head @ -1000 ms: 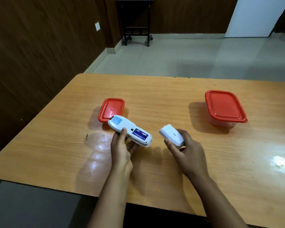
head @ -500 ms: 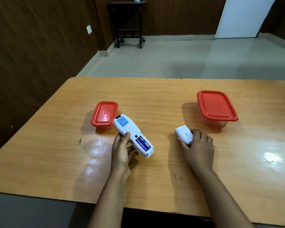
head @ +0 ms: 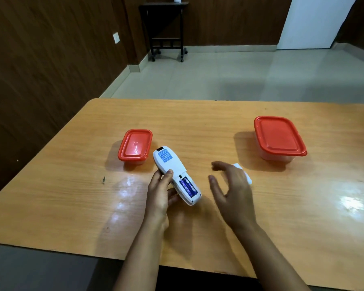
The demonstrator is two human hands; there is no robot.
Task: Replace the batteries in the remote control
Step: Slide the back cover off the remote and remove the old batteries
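Observation:
A white remote control (head: 172,171) lies back side up, tilted, with its battery compartment uncovered and blue batteries (head: 187,186) showing inside. My left hand (head: 161,196) grips the remote at its middle from the left. The white battery cover (head: 245,175) lies on the table, mostly hidden behind my right hand (head: 231,190). That hand hovers between the cover and the remote with fingers spread and nothing in it.
A small clear tub with a red lid (head: 135,146) stands just left of the remote's far end. A larger red-lidded tub (head: 278,138) stands at the right. The wooden table (head: 72,206) has its front edge close to my body. A dark side table (head: 165,28) stands at the far wall.
My right hand set the battery cover down on the table to the right, let go and moved back toward the remote. My left hand kept holding the remote.

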